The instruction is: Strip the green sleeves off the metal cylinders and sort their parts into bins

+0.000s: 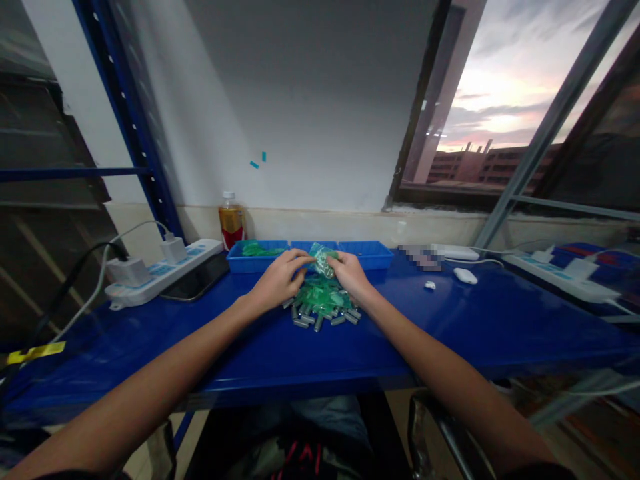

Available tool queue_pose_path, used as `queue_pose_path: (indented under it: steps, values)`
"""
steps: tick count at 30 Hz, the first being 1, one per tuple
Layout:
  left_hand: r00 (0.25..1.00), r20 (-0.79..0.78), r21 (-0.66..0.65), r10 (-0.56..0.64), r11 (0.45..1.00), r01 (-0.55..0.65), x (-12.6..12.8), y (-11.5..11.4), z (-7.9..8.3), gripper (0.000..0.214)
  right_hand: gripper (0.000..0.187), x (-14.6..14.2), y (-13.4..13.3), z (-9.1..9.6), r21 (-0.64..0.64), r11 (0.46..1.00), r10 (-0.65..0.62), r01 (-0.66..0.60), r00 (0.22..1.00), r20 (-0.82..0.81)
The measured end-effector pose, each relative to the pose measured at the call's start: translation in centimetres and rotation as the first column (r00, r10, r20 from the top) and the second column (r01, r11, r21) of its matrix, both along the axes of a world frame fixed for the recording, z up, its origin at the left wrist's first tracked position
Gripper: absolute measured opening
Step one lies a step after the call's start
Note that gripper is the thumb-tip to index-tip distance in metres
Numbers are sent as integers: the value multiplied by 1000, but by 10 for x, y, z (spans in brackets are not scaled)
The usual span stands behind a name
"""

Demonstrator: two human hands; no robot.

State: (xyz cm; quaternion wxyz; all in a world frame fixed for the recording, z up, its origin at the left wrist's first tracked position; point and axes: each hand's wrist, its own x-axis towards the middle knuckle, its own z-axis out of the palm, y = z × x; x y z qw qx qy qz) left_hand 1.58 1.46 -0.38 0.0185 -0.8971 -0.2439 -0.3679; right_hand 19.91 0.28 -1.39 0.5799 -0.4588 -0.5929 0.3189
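On the desk (450, 327) a pile of small bags and cylinders (323, 303) lies at the middle, with both hands just behind it: the left hand (277, 279) left, the right hand (351, 273) right, a small bag (323, 259) between their fingers. Behind them stand trays (370, 255); a bottle (231, 227) stands behind the leftmost tray. A power strip (160, 270) lies far left, a mouse (465, 275) to the right.

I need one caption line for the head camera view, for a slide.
Both hands, left hand and right hand, hold a small green bag above a pile of bags and metal cylinders on a blue table.
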Motion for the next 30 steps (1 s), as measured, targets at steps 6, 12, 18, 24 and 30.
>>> queue_pose_path:
  steps: [6,12,18,24,30]
  values:
    - [995,64,-314,74,948,-50,1,0,3,41,25,13,4,-2,238,965,-165,107,957,238]
    - [944,294,-658,151,748,85,3,1,7,55,40,6,-11,4,470,882,-194,-45,873,448]
    - [898,388,-678,209,724,124,2,7,7,26,55,4,-16,10,499,862,-256,-90,772,582]
    - [802,509,-565,312,824,39,-7,18,6,27,41,10,-21,20,452,891,-225,-43,822,522]
    - [877,409,-297,251,946,-132,-3,2,7,22,33,0,-16,12,218,975,-31,-34,957,289]
